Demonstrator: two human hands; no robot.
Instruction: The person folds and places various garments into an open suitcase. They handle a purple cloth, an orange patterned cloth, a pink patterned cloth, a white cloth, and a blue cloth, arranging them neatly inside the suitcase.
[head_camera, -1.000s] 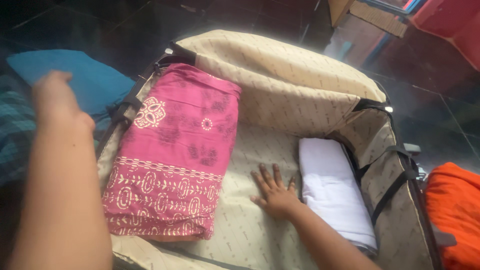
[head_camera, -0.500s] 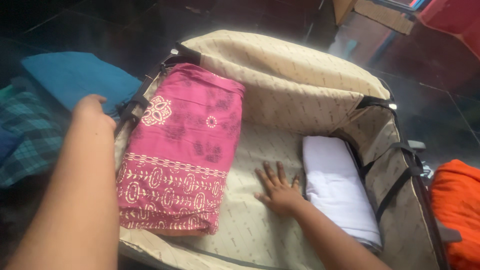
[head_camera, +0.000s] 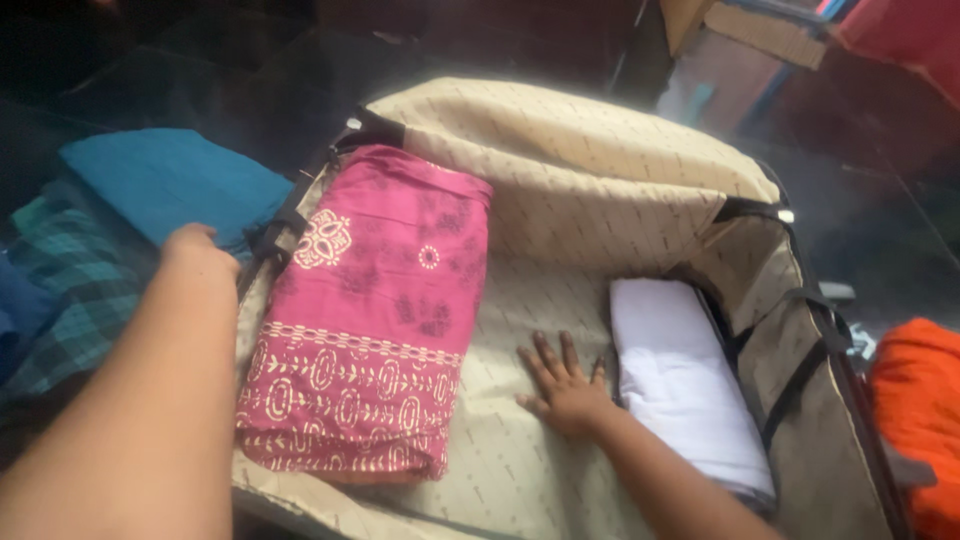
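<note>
An open suitcase (head_camera: 590, 190) with beige patterned lining lies in front of me. Inside on the left rests a folded pink cloth (head_camera: 375, 310) with cream print. A folded white cloth (head_camera: 685, 385) lies inside on the right. My right hand (head_camera: 562, 385) is pressed flat on the lining between the two cloths, fingers spread, holding nothing. My left hand (head_camera: 198, 250) reaches out over the suitcase's left edge toward a folded teal cloth (head_camera: 170, 185); its fingers are hidden behind the wrist.
A green checked cloth (head_camera: 65, 290) lies left of the suitcase beneath the teal one. An orange cloth (head_camera: 920, 420) sits at the right edge. Cardboard boxes (head_camera: 740, 40) stand at the back right on a dark floor.
My left arm has dropped lower and stretched toward the teal cloth. My right hand stays flat on the lining. The view has shifted slightly.
</note>
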